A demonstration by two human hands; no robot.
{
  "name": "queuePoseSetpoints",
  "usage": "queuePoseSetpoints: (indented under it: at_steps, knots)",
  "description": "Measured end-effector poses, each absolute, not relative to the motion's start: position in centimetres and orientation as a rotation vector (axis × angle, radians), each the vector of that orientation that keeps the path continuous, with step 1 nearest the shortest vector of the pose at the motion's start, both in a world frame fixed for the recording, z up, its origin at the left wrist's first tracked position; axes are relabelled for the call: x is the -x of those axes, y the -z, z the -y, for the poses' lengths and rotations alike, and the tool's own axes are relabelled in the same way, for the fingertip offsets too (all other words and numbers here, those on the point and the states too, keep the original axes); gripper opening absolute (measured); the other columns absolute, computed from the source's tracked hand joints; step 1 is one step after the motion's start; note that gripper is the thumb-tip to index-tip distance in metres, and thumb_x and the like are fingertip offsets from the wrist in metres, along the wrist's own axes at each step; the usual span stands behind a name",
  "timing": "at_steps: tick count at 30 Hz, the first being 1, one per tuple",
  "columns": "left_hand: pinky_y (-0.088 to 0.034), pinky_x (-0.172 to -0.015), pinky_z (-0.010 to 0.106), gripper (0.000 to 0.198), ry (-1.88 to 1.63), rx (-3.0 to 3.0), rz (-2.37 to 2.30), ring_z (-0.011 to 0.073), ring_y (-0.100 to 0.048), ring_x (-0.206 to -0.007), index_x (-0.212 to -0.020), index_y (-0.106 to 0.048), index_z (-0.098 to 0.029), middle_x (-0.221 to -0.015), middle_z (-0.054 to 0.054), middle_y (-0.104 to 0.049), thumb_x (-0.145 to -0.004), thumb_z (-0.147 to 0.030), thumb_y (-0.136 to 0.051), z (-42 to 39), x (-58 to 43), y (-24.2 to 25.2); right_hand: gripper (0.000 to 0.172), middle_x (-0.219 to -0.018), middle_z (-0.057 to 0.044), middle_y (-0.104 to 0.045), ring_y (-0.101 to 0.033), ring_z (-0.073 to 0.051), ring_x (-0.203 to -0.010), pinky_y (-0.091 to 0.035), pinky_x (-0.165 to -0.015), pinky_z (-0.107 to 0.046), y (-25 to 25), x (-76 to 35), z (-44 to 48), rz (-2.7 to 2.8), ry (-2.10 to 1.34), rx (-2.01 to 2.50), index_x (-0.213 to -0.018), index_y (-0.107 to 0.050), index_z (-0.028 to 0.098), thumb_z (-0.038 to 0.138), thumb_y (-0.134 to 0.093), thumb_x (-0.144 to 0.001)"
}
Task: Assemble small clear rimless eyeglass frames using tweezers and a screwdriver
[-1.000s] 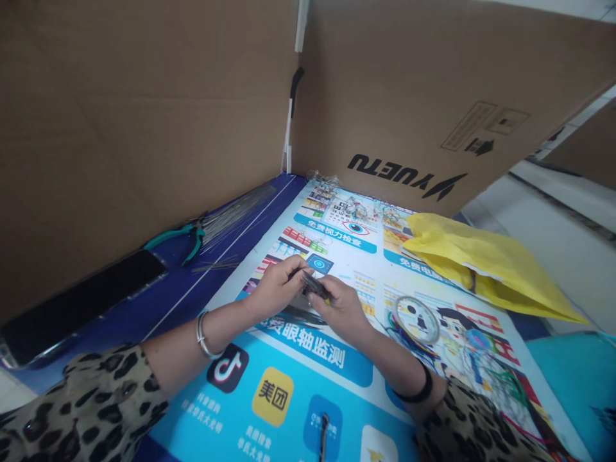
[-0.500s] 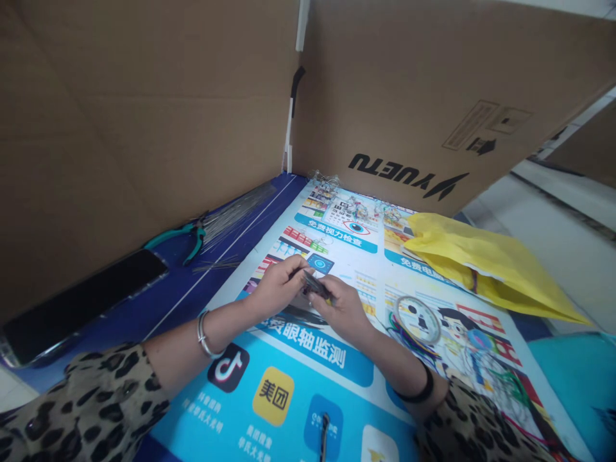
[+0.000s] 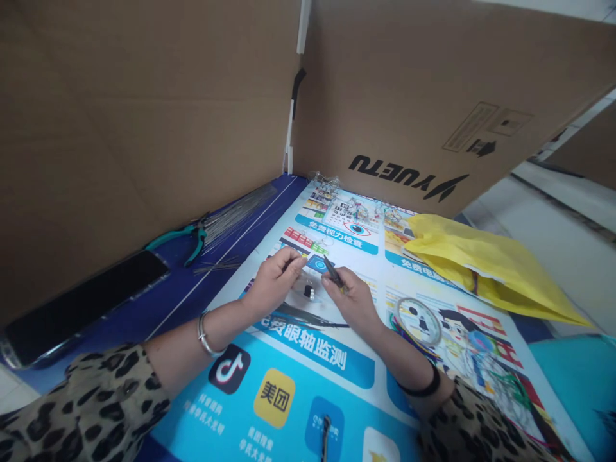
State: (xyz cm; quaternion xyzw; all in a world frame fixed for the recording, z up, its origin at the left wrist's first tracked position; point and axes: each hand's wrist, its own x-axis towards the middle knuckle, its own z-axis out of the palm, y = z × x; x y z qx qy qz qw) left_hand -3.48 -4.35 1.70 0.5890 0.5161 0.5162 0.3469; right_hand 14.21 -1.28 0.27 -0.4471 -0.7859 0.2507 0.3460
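Note:
My right hand (image 3: 353,298) is closed around a slim dark pointed tool (image 3: 335,274), whose tip points up and to the left. Across a small gap, my left hand (image 3: 276,282) pinches thumb against forefinger; whatever is between them is too fine to make out. Just below the gap shows a small black piece with white beads (image 3: 310,292); whether it hangs from my left hand or lies on the sheet I cannot tell. Beneath both hands spreads a printed sheet (image 3: 289,346), with dark strands (image 3: 308,317) lying on it.
Cardboard walls (image 3: 144,115) close off the left and back. Teal-handled pliers (image 3: 195,240), thin metal wires (image 3: 235,215) and a phone (image 3: 86,301) lie at left. Rightward are a yellow bag (image 3: 481,256), a clear round spool (image 3: 418,321) and tangled coloured wires (image 3: 500,378).
My hands have moved apart, right hand going slightly right with the dark tool. The tool has come away from my left fingers, and the small beaded piece now shows.

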Motion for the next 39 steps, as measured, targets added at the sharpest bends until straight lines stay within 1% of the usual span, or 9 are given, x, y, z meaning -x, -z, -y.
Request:
queuePoseSetpoints:
  at_steps: [5, 11, 14, 24, 31, 34, 39]
  knots:
    - [-0.035, -0.052, 0.020, 0.023, -1.376, -1.508, -1.344, 0.0076, -0.041, -0.050, -0.073, -0.046, -0.018, -0.054, -0.006, -0.044, -0.085, -0.037, -0.042, 4.15, 3.54, -1.39, 0.016, -0.078, -0.003, -0.059, -0.054, -0.016, -0.075, -0.043, -0.069, -0.029, 0.28, -14.45, 0.72, 2.125, -0.570, 1.115, -0.085, -0.059, 0.020, 0.033, -0.049, -0.081]
    - [-0.035, -0.052, 0.020, 0.019, -1.365, -1.593, -1.428, 0.0079, -0.042, -0.052, -0.077, -0.047, -0.019, -0.055, -0.006, -0.044, -0.085, -0.036, -0.041, 4.06, 3.88, -1.45, 0.018, -0.084, -0.004, -0.060, -0.054, -0.018, -0.083, -0.043, -0.075, -0.032, 0.46, -14.62, 0.53, 2.229, -0.489, 1.001, -0.093, -0.060, 0.021, 0.029, -0.051, -0.080]
    - [-0.035, -0.054, 0.020, 0.018, -1.365, -1.677, -1.494, 0.0084, -0.044, -0.054, -0.077, -0.048, -0.019, -0.057, -0.005, -0.046, -0.085, -0.034, -0.041, 4.01, 4.03, -1.52, 0.019, -0.084, -0.004, -0.060, -0.055, -0.018, -0.082, -0.043, -0.075, -0.032, 0.52, -14.58, 0.65, 2.264, -0.485, 0.980, -0.095, -0.061, 0.022, 0.028, -0.051, -0.080]
    - [-0.035, -0.057, 0.020, 0.016, -1.347, -1.900, -1.529, 0.0096, -0.047, -0.059, -0.079, -0.050, -0.019, -0.063, -0.003, -0.050, -0.086, -0.031, -0.041, 4.02, 4.23, -1.39, 0.014, -0.081, -0.004, -0.061, -0.054, -0.017, -0.081, -0.043, -0.074, -0.031, 0.32, -14.19, 1.22, 2.368, -0.459, 0.951, -0.086, -0.062, 0.022, 0.022, -0.051, -0.079]
    - [-0.036, -0.058, 0.020, 0.015, -1.354, -1.862, -1.536, 0.0091, -0.048, -0.059, -0.080, -0.049, -0.020, -0.062, -0.004, -0.050, -0.087, -0.031, -0.041, 3.95, 4.25, -1.33, 0.016, -0.077, -0.002, -0.059, -0.054, -0.016, -0.075, -0.043, -0.068, -0.027, 0.20, -14.31, 1.11, 2.197, -0.561, 1.038, -0.091, -0.060, 0.020, 0.028, -0.051, -0.080]
    - [-0.036, -0.057, 0.020, 0.015, -1.351, -1.857, -1.543, 0.0092, -0.048, -0.058, -0.080, -0.049, -0.020, -0.061, -0.004, -0.050, -0.087, -0.030, -0.041, 3.98, 4.26, -1.42, 0.015, -0.077, -0.002, -0.058, -0.054, -0.016, -0.075, -0.042, -0.068, -0.028, 0.32, -14.31, 1.10, 2.242, -0.565, 1.028, -0.090, -0.060, 0.020, 0.026, -0.052, -0.080]
    - [-0.036, -0.057, 0.020, 0.014, -1.355, -1.909, -1.552, 0.0090, -0.049, -0.057, -0.082, -0.049, -0.019, -0.062, -0.004, -0.051, -0.087, -0.030, -0.041, 4.12, 4.24, -1.47, 0.012, -0.080, -0.003, -0.059, -0.053, -0.016, -0.080, -0.042, -0.072, -0.028, 0.10, -14.15, 1.36, 2.337, -0.560, 0.986, -0.086, -0.060, 0.019, 0.022, -0.051, -0.079]
